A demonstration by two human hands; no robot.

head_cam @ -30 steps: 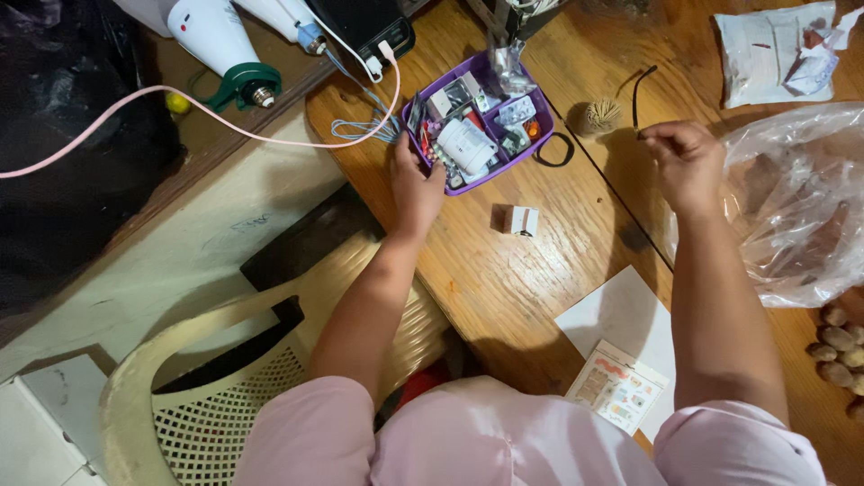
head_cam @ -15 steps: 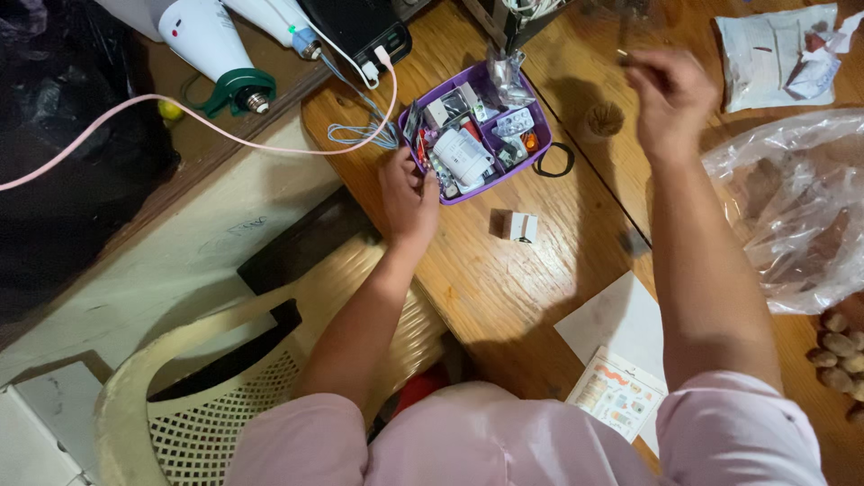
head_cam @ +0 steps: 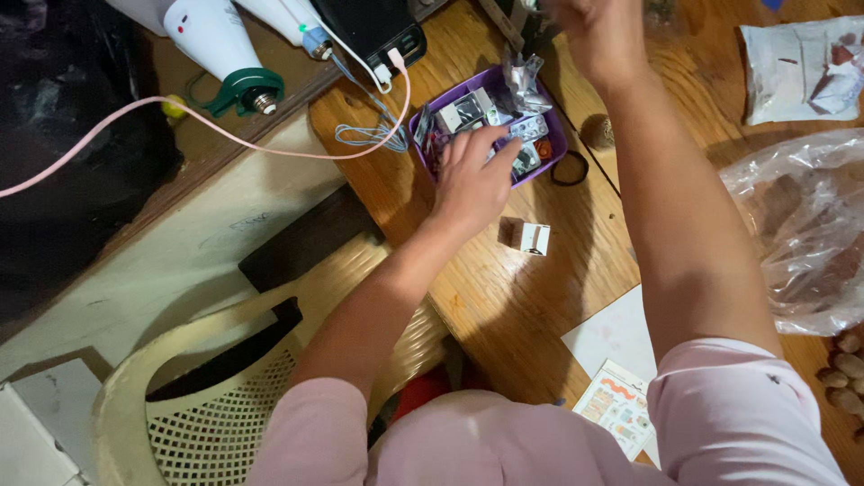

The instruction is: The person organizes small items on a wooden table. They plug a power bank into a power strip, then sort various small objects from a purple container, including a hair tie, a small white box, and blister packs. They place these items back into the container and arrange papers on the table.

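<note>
On the wooden table, the left hand lies palm down over the purple tray, fingers spread and dipping among the small packets and blister packs inside; whether it grips any of them cannot be told. Reaching past the tray's far end, the right hand is partly cut off by the frame's top edge, so its grasp cannot be told. Near the tray sit 1 small white box and a black hair band.
</note>
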